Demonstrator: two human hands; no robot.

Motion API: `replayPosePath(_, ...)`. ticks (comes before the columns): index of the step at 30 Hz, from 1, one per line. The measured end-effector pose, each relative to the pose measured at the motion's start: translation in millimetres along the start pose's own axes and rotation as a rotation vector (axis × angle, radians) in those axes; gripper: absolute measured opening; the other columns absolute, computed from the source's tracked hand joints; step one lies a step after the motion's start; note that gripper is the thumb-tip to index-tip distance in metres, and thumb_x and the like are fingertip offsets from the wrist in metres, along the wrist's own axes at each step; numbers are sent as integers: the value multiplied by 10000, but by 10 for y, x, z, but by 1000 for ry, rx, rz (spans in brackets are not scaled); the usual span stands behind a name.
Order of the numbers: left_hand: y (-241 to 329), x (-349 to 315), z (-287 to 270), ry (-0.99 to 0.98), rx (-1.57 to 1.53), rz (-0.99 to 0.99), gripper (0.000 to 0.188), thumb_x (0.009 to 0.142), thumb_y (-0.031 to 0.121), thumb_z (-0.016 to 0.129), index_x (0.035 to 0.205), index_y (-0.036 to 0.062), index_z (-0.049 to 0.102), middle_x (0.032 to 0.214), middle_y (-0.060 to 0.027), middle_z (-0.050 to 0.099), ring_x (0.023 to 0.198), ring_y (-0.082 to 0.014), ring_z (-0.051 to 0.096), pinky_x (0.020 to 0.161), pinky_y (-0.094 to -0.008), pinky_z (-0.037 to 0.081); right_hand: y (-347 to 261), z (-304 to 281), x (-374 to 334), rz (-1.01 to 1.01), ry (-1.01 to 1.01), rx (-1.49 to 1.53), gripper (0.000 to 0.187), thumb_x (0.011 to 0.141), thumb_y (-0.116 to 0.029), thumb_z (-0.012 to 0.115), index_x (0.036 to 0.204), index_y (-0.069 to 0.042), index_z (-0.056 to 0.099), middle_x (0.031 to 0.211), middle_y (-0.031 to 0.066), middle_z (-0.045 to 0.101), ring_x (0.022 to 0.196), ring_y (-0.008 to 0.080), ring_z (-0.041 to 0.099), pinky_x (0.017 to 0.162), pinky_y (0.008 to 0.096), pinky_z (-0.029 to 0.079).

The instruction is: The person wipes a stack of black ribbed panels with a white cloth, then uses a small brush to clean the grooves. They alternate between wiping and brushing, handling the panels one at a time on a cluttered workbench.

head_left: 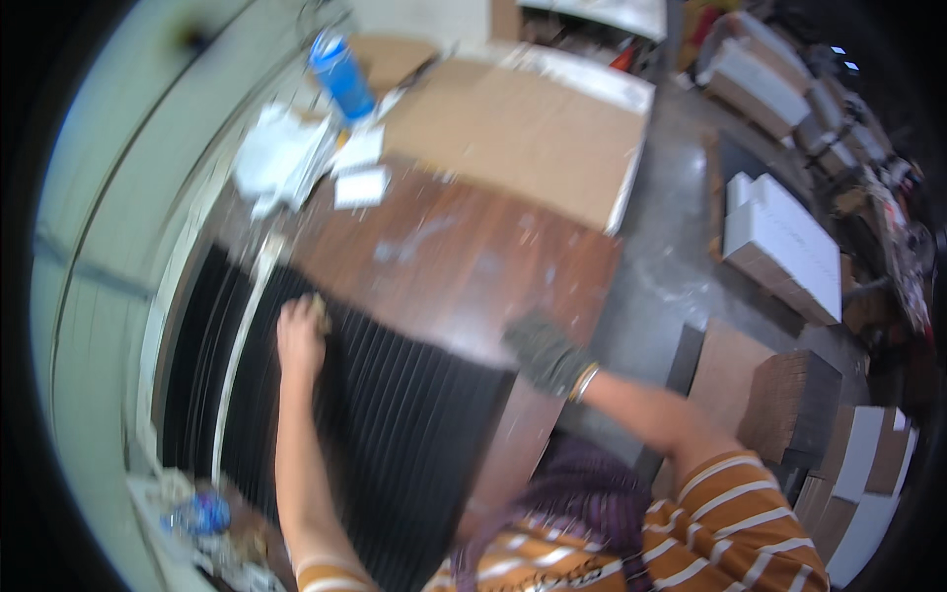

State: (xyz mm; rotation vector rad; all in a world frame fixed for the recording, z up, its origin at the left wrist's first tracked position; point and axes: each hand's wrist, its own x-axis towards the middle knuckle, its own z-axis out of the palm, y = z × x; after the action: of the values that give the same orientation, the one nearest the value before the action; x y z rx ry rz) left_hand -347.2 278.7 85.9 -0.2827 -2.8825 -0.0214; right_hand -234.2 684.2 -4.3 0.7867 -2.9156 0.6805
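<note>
My bare left hand [299, 340] is closed over a stack of black sheets or strips [395, 434] that lie in overlapping ridged rows on the brown wooden table [464, 247]. At its fingertips shows a small tan object [319, 312], too blurred to name. My right hand [547, 355], in a dark grey-green work glove, hovers near the table's right edge, just beyond the corner of the black stack. Motion smears its fingers, and nothing can be made out in it. A pale thin strip [237, 345] runs lengthwise along the stack's left part.
A large cardboard sheet [523, 128] covers the far tabletop. Blue bottle [342, 79], white papers [281, 153] and a small white card [362, 187] sit far left. A clear-blue plastic item [202, 515] lies near left. White boxes [784, 247] and brown board stacks [789, 405] stand on the right floor.
</note>
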Motion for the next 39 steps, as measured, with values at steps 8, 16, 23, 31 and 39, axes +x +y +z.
replayPosePath(8, 257, 44, -268, -179, -175, 686, 491, 750, -136, 619, 1149, 108, 768, 1345, -96, 688, 1339, -301, 579, 1152, -482, 454, -52, -76, 1, -101, 40, -138, 416, 837, -177, 641, 1233, -54, 678, 1351, 142, 639, 1270, 349, 568, 1192, 517, 359)
replayPosePath(16, 163, 66, -90, -210, -243, 735, 485, 752, -174, 617, 1106, 108, 791, 1356, -91, 695, 1339, -318, 586, 1158, -452, 473, -30, -58, 15, -91, 6, -145, 444, 820, -159, 662, 1250, -49, 673, 1369, 140, 632, 1275, 348, 567, 1189, 517, 369)
replayPosePath(23, 486, 120, -341, -157, 47, 201, 426, 770, -139, 639, 1087, 94, 803, 1381, -91, 691, 1361, -317, 567, 1150, -428, 492, -41, -52, 11, -72, 14, -141, 453, 806, -149, 666, 1250, -63, 673, 1380, 138, 618, 1294, 346, 549, 1207, 517, 347)
replayPosePath(31, 792, 89, -367, -364, -135, 530, 496, 746, -144, 630, 1135, 116, 795, 1376, -57, 693, 1363, -282, 567, 1178, -446, 449, -48, -69, 9, -66, 22, -117, 446, 820, -163, 652, 1256, -74, 667, 1403, 128, 605, 1314, 343, 536, 1210, 523, 337)
replayPosePath(39, 895, 84, -331, -346, -129, 688, 402, 733, -115, 676, 1043, 113, 792, 1377, -70, 680, 1356, -304, 555, 1166, -464, 442, 7, 36, -37, -70, 30, -116, 421, 837, -162, 639, 1246, -74, 678, 1372, 143, 637, 1304, 357, 561, 1202, 521, 349)
